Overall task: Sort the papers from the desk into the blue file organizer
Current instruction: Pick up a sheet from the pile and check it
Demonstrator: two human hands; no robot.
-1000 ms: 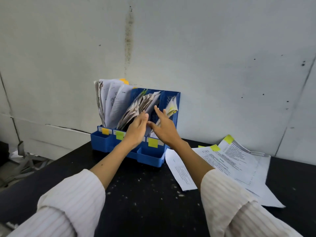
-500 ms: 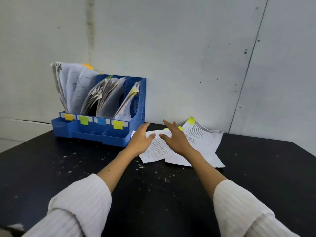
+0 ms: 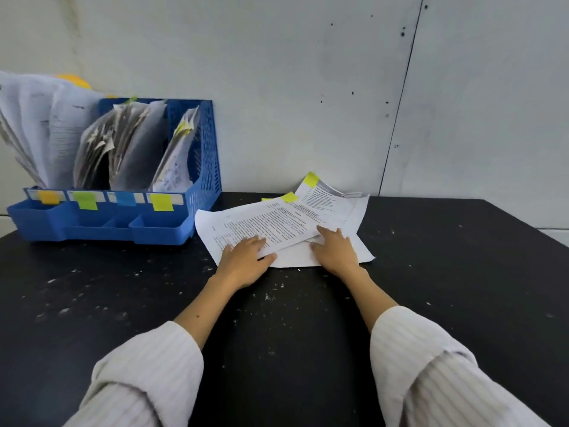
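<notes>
Both hands have left the blue file organizer (image 3: 201, 167), where they were working among the filed sheets a second ago, and have come down onto the loose papers (image 3: 277, 223) on the black desk (image 3: 277, 334). The filing of one sheet appears complete; the next pick-up is beginning.

The left hand (image 3: 243, 260) lies flat on the near left corner of the top sheet, fingers straight and spread, pressing but grasping nothing. The right hand (image 3: 334, 251) rests flat just to its right, fingers forward on the lower sheets where the top sheet's edge overlaps them; it too is released, with nothing pinched. No sheet is lifted yet.

The loose papers lie directly under and beyond both hands, fanned toward the wall (image 3: 308, 87). At least three overlapping sheets are visible, two carrying yellow-green sticky tabs (image 3: 289, 197) at their far edges. The exact count cannot be told.

The organizer stands to the left of the left hand, close beside the pile's left edge. Its front carries four coloured labels: orange (image 3: 48, 197), green (image 3: 85, 201), blue (image 3: 126, 198) and yellow-green (image 3: 162, 201). The upright compartments behind all hold papers, leaning and curled; the leftmost stack is the fullest and rises above the frame. The low front trays appear empty. Judged by tab colour, the remaining sheets likely belong in the compartment nearest the hands.
</notes>
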